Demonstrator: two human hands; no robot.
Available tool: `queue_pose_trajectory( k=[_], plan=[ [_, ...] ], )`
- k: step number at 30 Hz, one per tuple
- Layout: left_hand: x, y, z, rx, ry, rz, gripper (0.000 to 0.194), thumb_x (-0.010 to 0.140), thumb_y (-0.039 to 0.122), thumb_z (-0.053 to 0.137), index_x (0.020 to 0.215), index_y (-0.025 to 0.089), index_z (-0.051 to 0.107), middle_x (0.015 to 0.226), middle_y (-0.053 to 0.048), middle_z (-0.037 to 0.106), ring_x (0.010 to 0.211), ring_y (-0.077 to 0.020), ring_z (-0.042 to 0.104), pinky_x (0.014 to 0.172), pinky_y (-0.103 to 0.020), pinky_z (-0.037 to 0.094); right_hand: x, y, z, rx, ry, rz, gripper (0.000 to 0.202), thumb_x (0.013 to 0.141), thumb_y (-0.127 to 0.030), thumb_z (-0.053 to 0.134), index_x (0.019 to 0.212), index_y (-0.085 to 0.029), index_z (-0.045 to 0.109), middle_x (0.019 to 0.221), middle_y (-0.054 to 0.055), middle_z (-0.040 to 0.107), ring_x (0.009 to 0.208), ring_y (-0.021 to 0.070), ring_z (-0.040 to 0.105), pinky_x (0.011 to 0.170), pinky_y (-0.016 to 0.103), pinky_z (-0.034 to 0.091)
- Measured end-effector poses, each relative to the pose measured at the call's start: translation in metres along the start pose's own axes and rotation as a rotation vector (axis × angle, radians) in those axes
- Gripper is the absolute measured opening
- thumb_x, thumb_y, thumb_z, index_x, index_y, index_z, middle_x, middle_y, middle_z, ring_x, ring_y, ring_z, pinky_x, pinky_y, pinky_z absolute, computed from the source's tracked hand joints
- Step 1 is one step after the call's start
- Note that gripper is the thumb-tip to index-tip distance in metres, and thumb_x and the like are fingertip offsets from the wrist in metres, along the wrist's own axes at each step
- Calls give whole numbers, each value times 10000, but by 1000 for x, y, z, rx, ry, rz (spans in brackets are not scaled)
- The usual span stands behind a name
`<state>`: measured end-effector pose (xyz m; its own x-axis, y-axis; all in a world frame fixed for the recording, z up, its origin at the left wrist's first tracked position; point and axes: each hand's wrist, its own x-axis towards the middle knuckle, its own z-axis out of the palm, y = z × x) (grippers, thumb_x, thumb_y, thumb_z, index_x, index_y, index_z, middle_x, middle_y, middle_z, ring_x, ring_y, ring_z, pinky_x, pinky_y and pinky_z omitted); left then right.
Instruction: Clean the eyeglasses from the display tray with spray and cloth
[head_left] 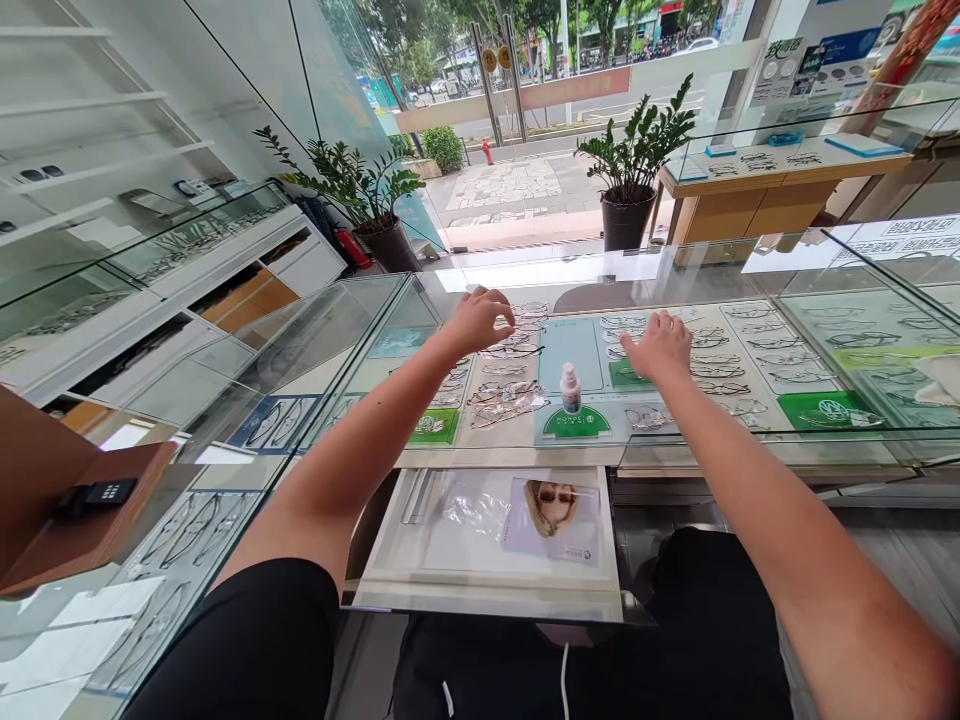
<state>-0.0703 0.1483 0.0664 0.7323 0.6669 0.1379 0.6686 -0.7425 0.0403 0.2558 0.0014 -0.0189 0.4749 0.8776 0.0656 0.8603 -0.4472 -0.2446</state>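
My left hand [482, 320] is over the glass display case [435, 455], its fingers curved and apart with nothing seen between them. Under it, rows of eyeglasses [504, 390] lie inside the case. My right hand [661, 346] is farther right over the same glass, thumb and fingers spread, holding nothing. Whether either hand touches the glass I cannot tell. Between the two hands, nearer to me, a small white bottle [571, 390] stands upright on the case top. A green-and-clear card [577, 424] shows just by its base.
Below the case front a white drawer [409, 575] is pulled out, holding a clear plastic bag [469, 508] and a picture card [555, 520]. A brown stand [112, 520] with a dark keypad device is at the left. Potted plants [628, 215] [390, 240] flank the doorway.
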Motion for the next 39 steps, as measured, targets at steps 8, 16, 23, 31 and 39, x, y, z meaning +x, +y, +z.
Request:
queue_pose_trajectory(
  k=[8,16,23,31,39],
  plan=[
    [-15,-4,2,-26,-148,30,205,891,418,738,950,266,863,1035,-94,697,1115,-320,605,1031,-471,434,3,2,5,4,26,-3,909,1032,-655,327,1645,15,349,1749,251,337,1621,413,273,1319,544,238],
    [-5,-1,8,-7,-80,20,224,924,398,695,978,256,860,1072,-113,706,1128,-340,594,1002,-483,434,1,1,1,-5,4,-3,920,1035,-663,300,1658,14,328,1753,262,319,1630,413,256,1321,542,231],
    [-13,9,-2,7,-40,2,203,935,375,682,995,224,804,1105,-117,724,1121,-341,612,1007,-499,458,0,0,-1,-15,-4,2,914,1040,-655,293,1659,16,324,1756,259,315,1633,410,249,1322,541,228],
    [-90,58,-45,-159,-201,108,333,965,567,664,924,247,745,1042,-53,757,1030,-273,675,958,-431,488,0,0,0,-3,22,-8,906,1031,-652,333,1637,20,351,1730,270,353,1613,411,274,1310,545,243],
    [-119,83,-25,-20,-239,79,213,918,469,741,944,260,772,1162,-70,790,1143,-324,667,991,-464,460,1,3,1,27,19,-11,916,1026,-666,333,1641,13,346,1737,275,339,1612,424,269,1313,560,233]
  ],
)
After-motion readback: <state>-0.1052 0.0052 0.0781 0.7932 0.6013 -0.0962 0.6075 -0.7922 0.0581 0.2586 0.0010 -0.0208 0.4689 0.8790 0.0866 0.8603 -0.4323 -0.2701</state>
